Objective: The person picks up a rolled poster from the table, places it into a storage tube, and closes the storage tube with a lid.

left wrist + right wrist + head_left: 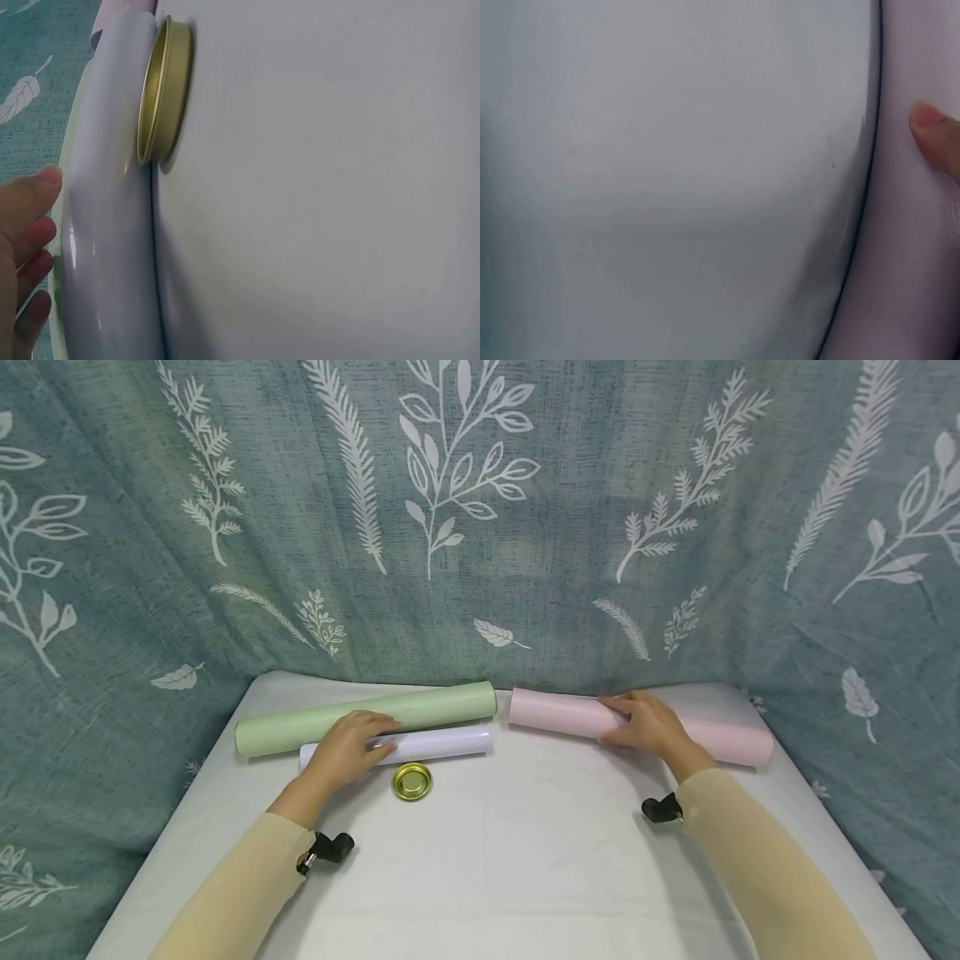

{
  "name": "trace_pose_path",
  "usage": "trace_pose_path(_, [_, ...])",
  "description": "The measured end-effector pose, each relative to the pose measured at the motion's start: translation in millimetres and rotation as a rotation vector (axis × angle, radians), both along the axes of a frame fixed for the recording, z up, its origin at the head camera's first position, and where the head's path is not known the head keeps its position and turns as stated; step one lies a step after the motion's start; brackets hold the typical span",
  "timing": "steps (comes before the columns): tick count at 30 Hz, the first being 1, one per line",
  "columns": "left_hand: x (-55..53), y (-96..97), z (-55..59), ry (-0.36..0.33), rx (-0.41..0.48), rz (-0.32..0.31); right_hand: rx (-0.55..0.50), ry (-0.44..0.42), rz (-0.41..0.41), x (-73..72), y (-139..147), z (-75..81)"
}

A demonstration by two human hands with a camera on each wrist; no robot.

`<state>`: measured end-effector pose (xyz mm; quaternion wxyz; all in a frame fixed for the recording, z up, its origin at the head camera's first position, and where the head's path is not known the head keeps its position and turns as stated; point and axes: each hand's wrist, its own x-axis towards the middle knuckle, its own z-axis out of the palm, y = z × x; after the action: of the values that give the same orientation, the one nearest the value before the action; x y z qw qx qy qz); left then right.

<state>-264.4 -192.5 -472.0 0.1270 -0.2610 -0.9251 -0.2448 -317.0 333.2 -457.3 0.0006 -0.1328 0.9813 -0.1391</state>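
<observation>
My left hand (347, 750) is over the white roll (442, 744), thumb and fingers apart, with the fingers reaching towards the green roll (442, 703) behind it. In the left wrist view its thumb and fingertips show beside the white roll (112, 195), with nothing held between them. My right hand (645, 725) grips the pink roll (558, 712) across its middle. The right wrist view shows that thumb resting on the near side of the pink roll (900, 225); the other fingers are out of sight there. A shallow gold round tin (412, 782) sits just in front of the white roll.
All the rolls lie along the back of a white-covered table (510, 860). A blue-green curtain (570, 527) with white leaf prints hangs behind and at both sides. Each wrist carries a small black camera mount (330, 847).
</observation>
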Motion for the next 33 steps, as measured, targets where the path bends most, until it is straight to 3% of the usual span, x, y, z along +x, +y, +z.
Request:
trace_pose_path(11, [2.2, -2.3, -14.4, 0.017, 0.0, -0.021, -0.005, 0.032, 0.051, 12.6, -1, 5.5])
trace_pose_path(24, [2.0, -4.9, -19.1, -0.036, -0.005, -0.016, 0.009, 0.031, 0.098, 24.3, -7, 8.4])
trace_pose_path(33, [3.4, -7.6, -22.1, -0.062, 0.005, -0.001, -0.049, 0.054, 0.137, 33.4, -11, 14.0])
